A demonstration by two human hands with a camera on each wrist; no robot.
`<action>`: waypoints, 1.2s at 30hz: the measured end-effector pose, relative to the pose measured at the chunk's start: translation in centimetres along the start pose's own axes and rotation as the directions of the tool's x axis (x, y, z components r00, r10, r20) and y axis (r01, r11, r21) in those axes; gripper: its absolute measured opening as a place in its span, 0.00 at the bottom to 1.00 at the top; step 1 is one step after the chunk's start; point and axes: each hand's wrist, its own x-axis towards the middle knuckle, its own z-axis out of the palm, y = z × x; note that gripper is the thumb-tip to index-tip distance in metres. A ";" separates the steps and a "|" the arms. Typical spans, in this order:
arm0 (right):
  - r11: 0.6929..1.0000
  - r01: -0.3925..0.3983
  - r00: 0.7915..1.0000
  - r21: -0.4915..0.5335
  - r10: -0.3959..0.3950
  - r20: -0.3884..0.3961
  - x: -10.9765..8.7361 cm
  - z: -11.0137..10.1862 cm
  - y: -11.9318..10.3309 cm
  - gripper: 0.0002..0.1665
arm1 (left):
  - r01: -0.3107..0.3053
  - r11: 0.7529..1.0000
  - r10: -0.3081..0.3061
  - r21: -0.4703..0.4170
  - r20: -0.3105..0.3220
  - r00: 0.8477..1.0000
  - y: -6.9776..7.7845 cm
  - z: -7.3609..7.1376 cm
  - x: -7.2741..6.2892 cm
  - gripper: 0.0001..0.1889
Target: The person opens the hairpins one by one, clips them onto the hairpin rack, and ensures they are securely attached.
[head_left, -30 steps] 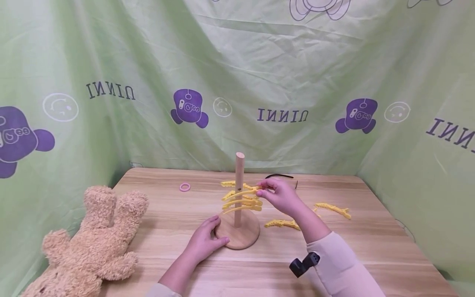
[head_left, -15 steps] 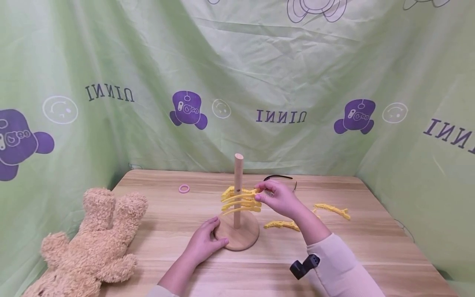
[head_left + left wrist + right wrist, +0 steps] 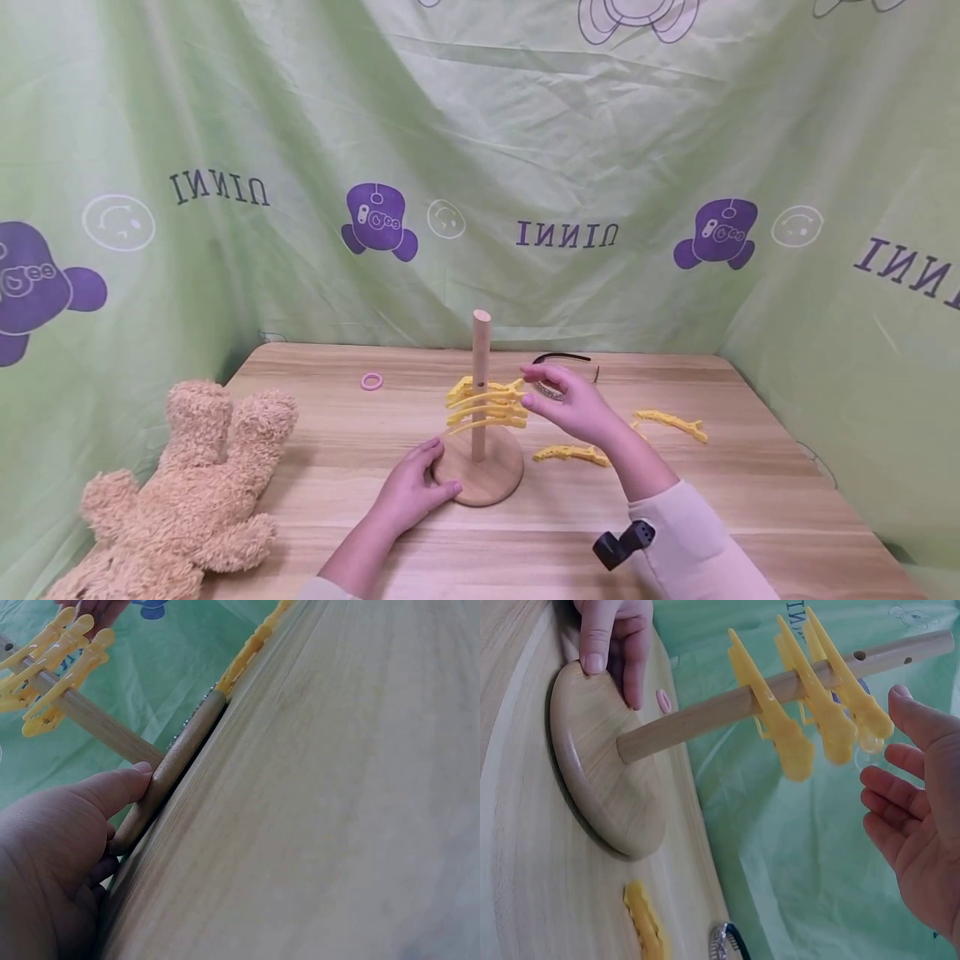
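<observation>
A wooden stand (image 3: 481,350) has an upright post on a round base (image 3: 592,765). Three yellow alligator hair clips (image 3: 776,724) are clamped across its post, one above another. My left hand (image 3: 408,492) holds the near left rim of the base, thumb on top and fingers at the edge. Just right of the topmost clip (image 3: 851,682), my right hand (image 3: 573,404) hovers with thumb and fingers spread apart, holding nothing. In the right wrist view a small gap shows between its fingertips and the clips.
Loose yellow hair clips (image 3: 572,453) (image 3: 671,423) lie on the table (image 3: 360,450) to the right. Behind my right hand is a dark headband (image 3: 562,357), partly hidden. A pink ring (image 3: 372,381) lies back left. A teddy bear (image 3: 180,492) occupies the left side.
The topmost clip has swung from spread jaws to closed around the post. My right hand has let go of it and drawn slightly right. My left hand stays on the base.
</observation>
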 end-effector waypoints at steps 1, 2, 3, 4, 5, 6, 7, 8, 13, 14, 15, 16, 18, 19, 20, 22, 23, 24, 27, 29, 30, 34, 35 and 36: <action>1.000 -0.009 1.000 -0.004 0.009 -0.008 -0.2 -0.2 0.2 0.28 | -0.001 1.000 0.001 0.000 0.000 1.000 0.0 0.0 0.0 0.39; 1.000 -0.015 1.000 -0.010 0.014 -0.015 -0.4 -0.3 0.4 0.28 | -0.003 1.000 0.003 0.000 -0.001 1.000 0.0 0.0 0.0 0.39; 1.000 -0.019 1.000 -0.016 0.018 -0.023 -0.6 -0.5 0.6 0.28 | -0.006 1.000 0.006 -0.001 0.000 1.000 0.0 0.0 0.0 0.39; 0.999 -0.024 0.999 -0.032 0.023 -0.033 -0.9 -0.6 0.8 0.28 | -0.008 1.000 0.008 -0.001 0.000 1.000 0.0 0.0 -0.1 0.39; 0.998 -0.033 0.999 -0.046 0.031 -0.043 -1.1 -0.8 1.2 0.29 | -0.010 1.000 0.010 -0.001 0.000 1.000 0.0 0.0 -0.1 0.39; 0.998 -0.035 0.998 -0.061 0.032 -0.051 -1.4 -0.9 1.5 0.29 | -0.013 1.000 0.013 0.001 0.000 1.000 0.0 0.0 -0.1 0.39; 0.997 -0.038 0.998 -0.074 0.033 -0.060 -1.7 -1.0 1.9 0.29 | -0.015 1.000 0.015 0.001 0.000 1.000 0.0 0.0 -0.1 0.39; 0.996 -0.045 0.997 -0.082 0.039 -0.069 -2.0 -1.1 2.3 0.29 | -0.015 1.000 0.015 0.001 -0.001 1.000 0.0 0.0 -0.1 0.39; 0.991 -0.079 0.993 -0.106 0.069 -0.098 -3.6 -1.4 4.3 0.28 | -0.013 1.000 0.013 0.000 0.000 1.000 0.1 -0.1 -0.1 0.39; 0.990 -0.088 0.992 -0.109 0.077 -0.101 -3.9 -1.5 4.7 0.28 | -0.008 1.000 0.008 -0.001 0.001 1.000 0.1 -0.1 -0.1 0.39; 0.989 -0.098 0.991 -0.110 0.087 -0.102 -4.2 -1.5 5.1 0.28 | -0.005 1.000 0.005 -0.002 0.001 1.000 0.1 -0.1 -0.1 0.38; 0.987 -0.114 0.990 -0.111 0.103 -0.102 -4.4 -1.5 5.4 0.28 | -0.004 1.000 0.004 -0.003 0.001 1.000 0.1 -0.1 -0.1 0.38; 0.984 -0.146 0.986 -0.106 0.135 -0.103 -4.9 -1.6 6.1 0.29 | -0.004 1.000 0.004 0.003 0.001 1.000 0.0 -0.1 -0.1 0.38; 0.982 -0.162 0.983 -0.101 0.151 -0.103 -5.1 -1.6 6.4 0.30 | 0.001 1.000 -0.001 0.001 0.000 1.000 0.0 -0.1 -0.1 0.38; 0.979 -0.178 0.981 -0.104 0.168 -0.101 -5.3 -1.6 6.8 0.30 | 0.007 1.000 -0.007 0.000 0.000 1.000 0.0 -0.1 -0.1 0.38; 0.972 -0.208 0.975 -0.108 0.199 -0.096 -5.6 -1.6 7.5 0.30 | 0.002 1.000 -0.002 0.005 -0.002 1.000 0.0 -0.1 0.0 0.38; 0.968 -0.223 0.972 -0.113 0.213 -0.095 -5.8 -1.5 7.8 0.30 | 0.000 1.000 0.000 0.007 -0.003 1.000 0.0 -0.1 0.0 0.38; 0.964 -0.235 0.970 -0.121 0.225 -0.093 -6.0 -1.5 8.1 0.30 | 0.000 1.000 0.000 0.006 -0.002 1.000 0.0 -0.1 0.0 0.38; 0.955 -0.263 0.964 -0.135 0.254 -0.085 -6.4 -1.5 9.1 0.31 | 0.001 1.000 -0.001 0.001 -0.003 1.000 0.0 -0.1 -0.1 0.38; 0.949 -0.286 0.957 -0.132 0.277 -0.082 -6.7 -1.5 9.6 0.31 | 0.002 1.000 -0.002 -0.003 -0.002 1.000 0.1 -0.1 -0.1 0.38; 0.948 -0.293 0.955 -0.126 0.285 -0.077 -6.8 -1.5 9.9 0.31 | 0.002 1.000 -0.002 -0.003 -0.002 1.000 0.1 -0.1 -0.1 0.38; 0.934 -0.334 0.942 -0.127 0.328 -0.065 -7.2 -1.5 10.7 0.33 | -0.006 1.000 0.006 0.003 0.000 1.000 0.2 -0.1 -0.2 0.38; 0.931 -0.341 0.940 -0.130 0.335 -0.065 -7.2 -1.4 10.9 0.33 | -0.009 1.000 0.009 0.006 0.001 1.000 0.2 -0.1 -0.2 0.38; 0.930 -0.342 0.940 -0.136 0.336 -0.064 -7.3 -1.4 11.1 0.34 | -0.011 1.000 0.011 0.007 0.002 1.000 0.2 -0.1 -0.2 0.38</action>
